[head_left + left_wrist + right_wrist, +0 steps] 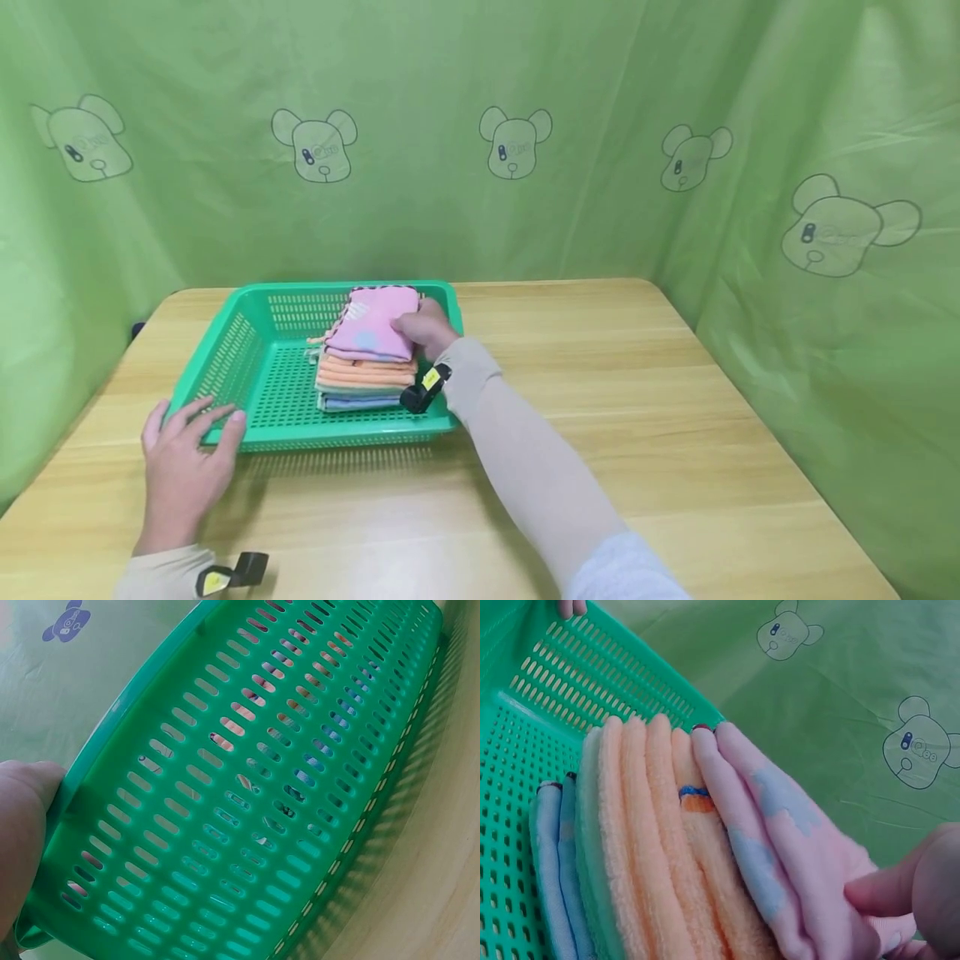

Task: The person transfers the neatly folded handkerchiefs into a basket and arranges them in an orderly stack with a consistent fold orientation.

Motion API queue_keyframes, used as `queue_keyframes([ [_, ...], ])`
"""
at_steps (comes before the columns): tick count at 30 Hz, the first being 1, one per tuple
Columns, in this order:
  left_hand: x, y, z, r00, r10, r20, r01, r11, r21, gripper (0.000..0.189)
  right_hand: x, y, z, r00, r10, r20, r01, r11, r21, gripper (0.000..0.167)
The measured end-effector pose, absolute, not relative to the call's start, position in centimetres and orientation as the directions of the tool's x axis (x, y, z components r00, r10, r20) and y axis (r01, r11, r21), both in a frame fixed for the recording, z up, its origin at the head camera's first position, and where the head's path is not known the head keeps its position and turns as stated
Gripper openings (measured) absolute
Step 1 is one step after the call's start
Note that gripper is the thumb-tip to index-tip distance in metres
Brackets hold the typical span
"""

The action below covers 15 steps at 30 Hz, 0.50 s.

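Observation:
A folded pink towel with pale blue patches tops a stack inside a green plastic basket. My right hand pinches its right edge, thumb on top; the fingers beneath are mostly hidden. Below the pink one come folded orange towels, then a pale green layer and blue towels. At the basket's front left corner, my left hand grips the rim. Its thumb shows at the rim in the left wrist view, while its fingertips hang over the inner side in the right wrist view.
The basket stands on a wooden table, its left part bare slotted floor. Green curtain with printed bear heads surrounds the table behind and at both sides. A black wrist camera sits close over the basket's front right.

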State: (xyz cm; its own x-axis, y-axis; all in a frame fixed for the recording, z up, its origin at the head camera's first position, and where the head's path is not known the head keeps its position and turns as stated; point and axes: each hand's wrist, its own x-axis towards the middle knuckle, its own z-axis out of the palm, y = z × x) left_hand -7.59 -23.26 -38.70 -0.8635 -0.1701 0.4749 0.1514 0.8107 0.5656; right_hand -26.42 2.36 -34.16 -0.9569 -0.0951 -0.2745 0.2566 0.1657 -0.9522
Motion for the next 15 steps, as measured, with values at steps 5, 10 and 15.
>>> queue_keyframes([
  [5, -7.56, -23.27, -38.68, -0.869, -0.175, 0.462, 0.145, 0.803, 0.578, 0.040, -26.27, 2.45, -34.15, -0.975, -0.018, -0.223, 0.206, 0.316, -0.926, 0.018],
  [10, -7.48, -23.21, -38.68, -0.866, -0.181, 0.466, 0.148, 0.798, 0.584, 0.040, -26.19, 2.56, -34.23, -0.977, -0.009, -0.212, 0.197, 0.327, -0.924, 0.036],
  [15, -7.47, -23.21, -38.66, -0.867, -0.179, 0.466, 0.147, 0.800, 0.581, 0.040, -26.29, 2.65, -34.49, -0.981, 0.013, -0.193, 0.183, 0.398, -0.899, 0.053],
])
